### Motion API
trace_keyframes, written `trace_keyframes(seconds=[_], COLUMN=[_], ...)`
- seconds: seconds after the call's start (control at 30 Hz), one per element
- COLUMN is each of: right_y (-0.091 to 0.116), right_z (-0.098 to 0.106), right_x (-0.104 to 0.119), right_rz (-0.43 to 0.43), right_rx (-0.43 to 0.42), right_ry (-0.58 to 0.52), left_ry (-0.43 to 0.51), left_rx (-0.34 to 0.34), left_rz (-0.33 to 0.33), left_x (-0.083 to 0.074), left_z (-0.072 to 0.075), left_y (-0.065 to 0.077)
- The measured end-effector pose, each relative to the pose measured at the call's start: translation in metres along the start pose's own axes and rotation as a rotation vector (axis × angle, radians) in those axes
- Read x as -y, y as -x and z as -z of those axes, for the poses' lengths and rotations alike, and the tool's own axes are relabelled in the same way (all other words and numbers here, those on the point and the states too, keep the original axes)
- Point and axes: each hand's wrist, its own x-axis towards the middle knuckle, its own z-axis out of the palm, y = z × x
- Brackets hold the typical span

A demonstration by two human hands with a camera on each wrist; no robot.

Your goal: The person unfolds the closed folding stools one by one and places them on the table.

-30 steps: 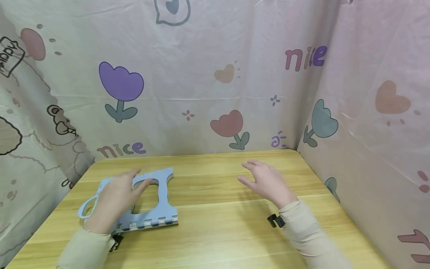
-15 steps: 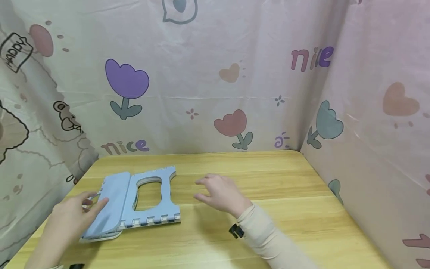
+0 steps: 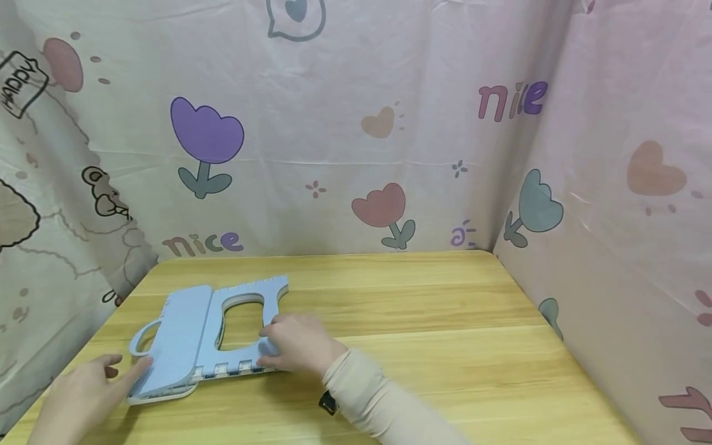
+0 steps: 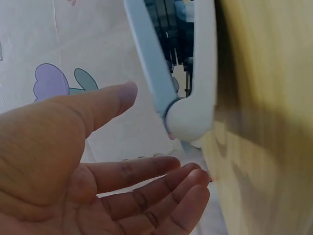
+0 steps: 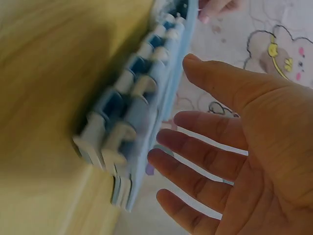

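Note:
A light blue and white folding step stool point(image 3: 180, 337) lies folded on the left part of the table. It has a solid top panel, a loop handle point(image 3: 141, 340) at its left and a leg panel point(image 3: 271, 309) with a large cutout. At the stool's near left corner is my left hand point(image 3: 83, 392), thumb stretched toward the top and fingers loosely bent below. My right hand point(image 3: 303, 343) hovers by the right end, its fingertips over the leg panel in the head view. In the right wrist view, its spread fingers point(image 5: 195, 152) face the hinged white-and-blue edge. Neither hand grips anything.
The wood-grain table point(image 3: 445, 346) extends to the right of the stool. A printed curtain point(image 3: 311, 123) with tulips and hearts closes off the back and both sides. A dark wrist camera point(image 3: 328, 402) sits at the right sleeve.
My left hand has moved left and down, off the stool's middle to its near left corner. The right hand has come left across the table to the stool's right end.

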Motion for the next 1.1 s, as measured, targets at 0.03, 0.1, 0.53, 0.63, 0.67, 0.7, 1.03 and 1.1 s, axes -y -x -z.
trace_keyframes(seconds=[0.03, 0.1, 0.53, 0.63, 0.67, 0.7, 1.03, 1.1], right_y=[-0.002, -0.005, -0.020, -0.022, -0.022, -0.022, -0.015, -0.011], right_z=[-0.002, -0.006, -0.022, -0.024, -0.025, -0.025, -0.030, -0.030], right_x=[0.004, 0.010, 0.027, 0.029, 0.029, 0.029, 0.024, 0.021], right_rz=[0.005, 0.012, 0.024, 0.023, 0.021, 0.019, -0.016, -0.026], right_rx=[0.003, 0.006, -0.058, -0.074, -0.077, -0.080, -0.112, -0.115], right_ry=[0.012, 0.032, 0.107, 0.125, 0.128, 0.129, 0.106, 0.105], left_ry=[0.000, 0.010, 0.063, 0.055, 0.051, 0.047, 0.053, 0.053], left_rx=[0.011, 0.029, 0.059, 0.044, 0.038, 0.031, 0.032, 0.024], left_rz=[-0.001, -0.008, 0.017, -0.013, -0.021, -0.031, -0.058, -0.073], left_x=[0.002, 0.004, 0.008, 0.005, 0.004, 0.003, -0.013, -0.018], left_z=[-0.002, -0.005, -0.017, -0.018, -0.017, -0.017, -0.018, -0.019], left_y=[-0.001, -0.001, -0.004, -0.003, -0.003, -0.002, -0.001, -0.001])
